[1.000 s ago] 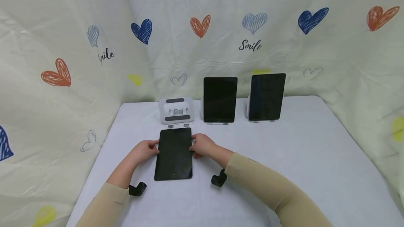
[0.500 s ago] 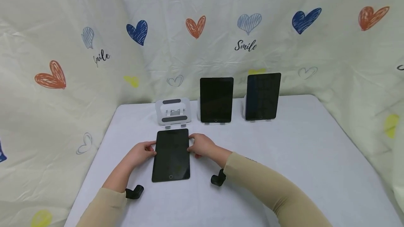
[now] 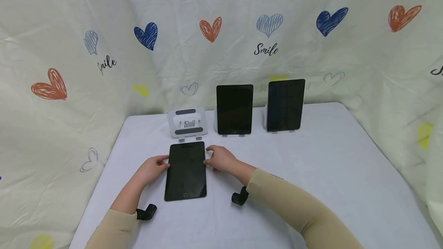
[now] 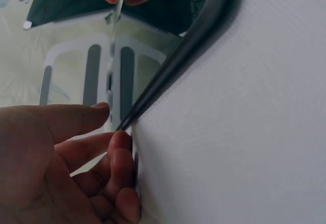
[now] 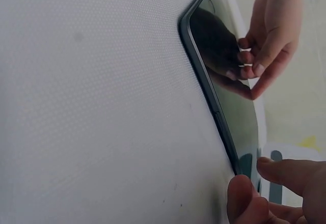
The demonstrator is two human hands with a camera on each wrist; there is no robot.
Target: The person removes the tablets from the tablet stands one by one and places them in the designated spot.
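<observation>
In the head view a black tablet (image 3: 185,172) lies screen up on the white table. My left hand (image 3: 150,169) pinches its left edge. My right hand (image 3: 221,159) is at the opposite edge, its thumb at the rim. The left wrist view has the left fingers (image 4: 120,168) curled at the tablet's edge (image 4: 173,68), with the thumb above them. In the right wrist view the right thumb (image 5: 285,173) is over the glass and the fingers meet the edge. Just behind the tablet stands a white tablet stand (image 3: 171,126) with grey pads.
Two more black tablets, one in the middle (image 3: 235,110) and one to the right (image 3: 285,105), lean upright on stands along the table's back. A heart-printed curtain (image 3: 235,60) hangs behind. Black wrist cameras (image 3: 147,212) stick out from both wrists.
The whole scene shifts slightly left as the head view turns. My right index finger has come slightly off the tablet's edge; otherwise hands and tablet hold nearly still.
</observation>
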